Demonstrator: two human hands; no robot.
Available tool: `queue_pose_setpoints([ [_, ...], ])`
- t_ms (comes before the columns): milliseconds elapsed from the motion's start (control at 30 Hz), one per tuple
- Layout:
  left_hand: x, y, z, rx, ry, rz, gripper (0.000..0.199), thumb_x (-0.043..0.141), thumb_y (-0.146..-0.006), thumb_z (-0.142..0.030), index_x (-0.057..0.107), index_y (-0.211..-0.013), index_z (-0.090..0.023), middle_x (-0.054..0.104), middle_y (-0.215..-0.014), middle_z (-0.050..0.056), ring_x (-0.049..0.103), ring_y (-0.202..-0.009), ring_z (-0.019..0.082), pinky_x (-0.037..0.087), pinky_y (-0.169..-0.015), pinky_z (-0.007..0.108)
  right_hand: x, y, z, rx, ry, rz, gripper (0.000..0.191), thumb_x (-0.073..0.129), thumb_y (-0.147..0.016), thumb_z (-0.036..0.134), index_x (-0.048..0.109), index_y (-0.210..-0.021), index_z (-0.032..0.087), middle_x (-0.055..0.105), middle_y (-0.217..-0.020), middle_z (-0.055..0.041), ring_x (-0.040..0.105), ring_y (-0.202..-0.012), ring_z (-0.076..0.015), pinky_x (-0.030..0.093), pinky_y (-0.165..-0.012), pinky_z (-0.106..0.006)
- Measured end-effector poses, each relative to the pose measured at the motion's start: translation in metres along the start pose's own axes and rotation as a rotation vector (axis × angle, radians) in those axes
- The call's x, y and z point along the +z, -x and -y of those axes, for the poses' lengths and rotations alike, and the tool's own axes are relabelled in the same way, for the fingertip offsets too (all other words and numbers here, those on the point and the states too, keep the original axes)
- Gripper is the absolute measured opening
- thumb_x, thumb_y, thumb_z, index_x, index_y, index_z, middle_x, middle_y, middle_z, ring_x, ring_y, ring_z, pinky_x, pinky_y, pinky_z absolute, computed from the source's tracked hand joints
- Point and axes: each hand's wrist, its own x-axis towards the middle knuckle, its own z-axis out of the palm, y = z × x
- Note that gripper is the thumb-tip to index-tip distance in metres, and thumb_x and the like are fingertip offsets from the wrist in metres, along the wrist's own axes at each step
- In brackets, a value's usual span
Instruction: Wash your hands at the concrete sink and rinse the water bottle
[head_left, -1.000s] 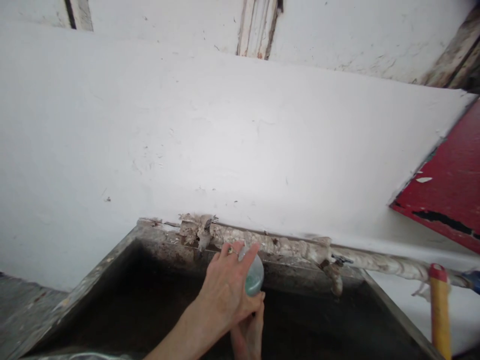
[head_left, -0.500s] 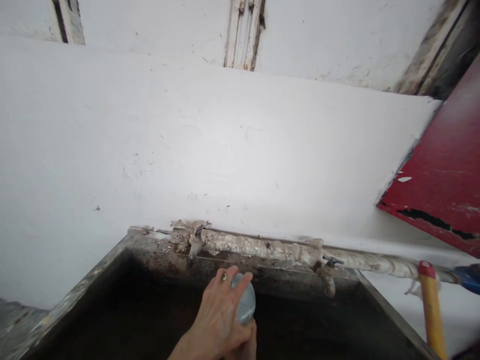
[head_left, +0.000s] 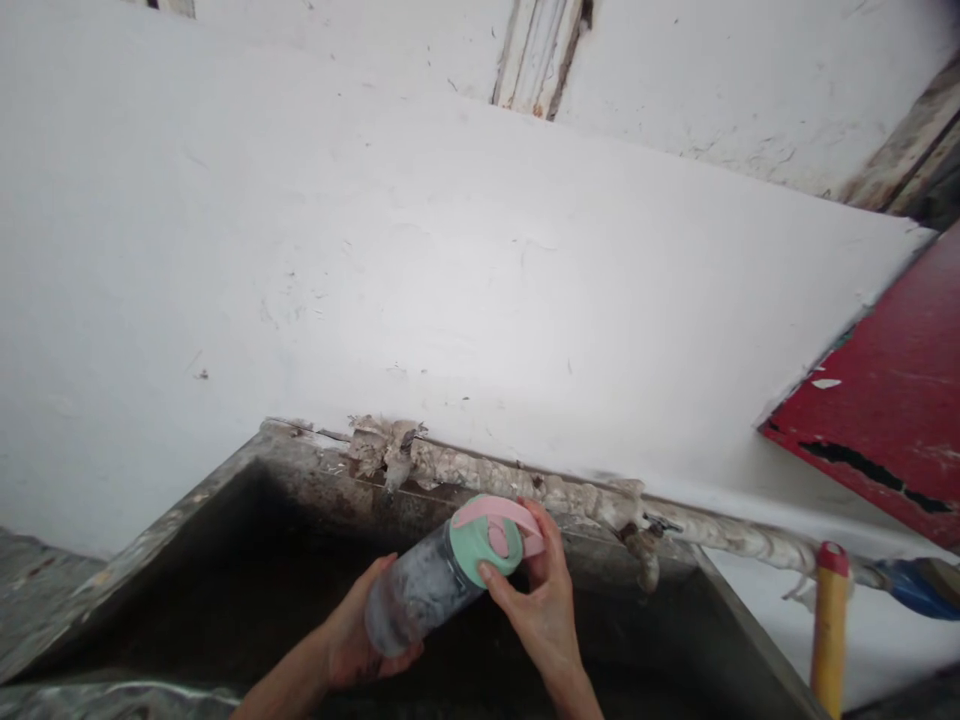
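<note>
Over the dark sink basin I hold a water bottle [head_left: 424, 585] with a clouded see-through body, tilted with its top to the upper right. Its mint-green lid [head_left: 469, 540] carries a pink loop handle and a pink cap. My left hand [head_left: 360, 630] is wrapped round the lower end of the bottle, its fingers partly hidden beneath. With thumb and fingers, my right hand [head_left: 541, 590] grips the lid at the handle's side.
The deep, worn sink [head_left: 187, 515] stands against a white wall [head_left: 450, 250]. A wrapped pipe [head_left: 510, 480] with taps runs along its back edge. At right are a yellow wooden handle [head_left: 829, 630], a blue-ended brush [head_left: 915, 585] and a red panel [head_left: 885, 400].
The bottle has turned from end-on, with only its rounded pale end showing, to lying slantwise with its lid visible. My right hand now shows clearly on the lid. The view has shifted slightly.
</note>
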Motion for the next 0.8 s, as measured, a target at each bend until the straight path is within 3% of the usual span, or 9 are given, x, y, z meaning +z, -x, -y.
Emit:
queue_pose_setpoints([
  [100,0.0,-0.001,0.007,-0.018,0.058,0.051,0.047,0.054,-0.072,-0.06,0.06,-0.077,-0.013,0.064,-0.061,0.006,0.06,-0.054,0.017,0.053,-0.057,0.028,-0.003,-0.012,0.01,0.037,-0.142,-0.05,0.078,0.074,-0.058,0.031,0.033,-0.124,0.024,0.052,-0.12,-0.0128,0.051,-0.11,-0.0275,0.043,-0.093,-0.049],
  [233,0.002,-0.006,0.019,0.003,0.18,0.1,0.043,0.058,-0.071,-0.057,0.058,-0.079,-0.015,0.064,-0.064,0.005,0.061,-0.057,0.017,0.053,-0.06,0.027,-0.007,-0.023,0.024,-0.019,-0.232,-0.235,0.068,0.072,-0.061,0.033,0.039,-0.12,0.023,0.051,-0.119,-0.0127,0.056,-0.101,-0.0245,0.054,-0.073,-0.033],
  [333,0.003,-0.007,0.019,0.087,0.076,-0.071,0.044,0.063,-0.067,-0.057,0.056,-0.08,-0.016,0.062,-0.063,0.004,0.059,-0.057,0.016,0.051,-0.059,0.026,-0.021,-0.025,0.025,-0.028,-0.153,-0.309,0.068,0.072,-0.062,0.034,0.039,-0.12,0.024,0.048,-0.123,-0.0113,0.054,-0.104,-0.024,0.052,-0.077,-0.033],
  [433,0.004,-0.006,0.008,0.242,-0.145,-0.306,0.045,0.063,-0.066,-0.057,0.055,-0.084,-0.017,0.059,-0.064,0.002,0.056,-0.058,0.015,0.05,-0.06,0.027,-0.043,-0.019,0.007,0.047,-0.02,-0.312,0.076,0.074,-0.059,0.036,0.036,-0.123,0.023,0.052,-0.118,-0.011,0.052,-0.107,-0.0266,0.045,-0.091,-0.044],
  [500,0.007,-0.007,-0.003,0.391,-0.357,-0.367,0.047,0.059,-0.068,-0.059,0.053,-0.092,-0.019,0.06,-0.075,0.002,0.057,-0.068,0.017,0.05,-0.064,0.03,-0.059,-0.014,-0.011,0.071,0.081,-0.312,0.078,0.075,-0.056,0.037,0.037,-0.122,0.02,0.056,-0.113,-0.0111,0.052,-0.106,-0.0276,0.041,-0.094,-0.047],
  [667,0.015,-0.014,-0.028,0.849,-1.131,-0.545,0.058,0.055,-0.069,-0.055,0.047,-0.11,-0.015,0.057,-0.092,0.007,0.055,-0.09,0.025,0.044,-0.083,0.04,-0.092,-0.005,-0.045,0.142,0.173,-0.329,0.077,0.074,-0.057,0.04,0.038,-0.121,0.018,0.058,-0.107,-0.0102,0.055,-0.1,-0.0271,0.048,-0.086,-0.042],
  [800,0.025,-0.009,-0.037,1.032,-1.527,-0.628,0.054,0.056,-0.071,-0.045,0.047,-0.115,-0.014,0.055,-0.104,0.01,0.053,-0.096,0.025,0.042,-0.09,0.041,-0.103,-0.007,-0.051,0.236,0.127,-0.346,0.077,0.073,-0.056,0.046,0.038,-0.12,0.021,0.052,-0.114,-0.01,0.054,-0.102,-0.0276,0.049,-0.082,-0.039],
])
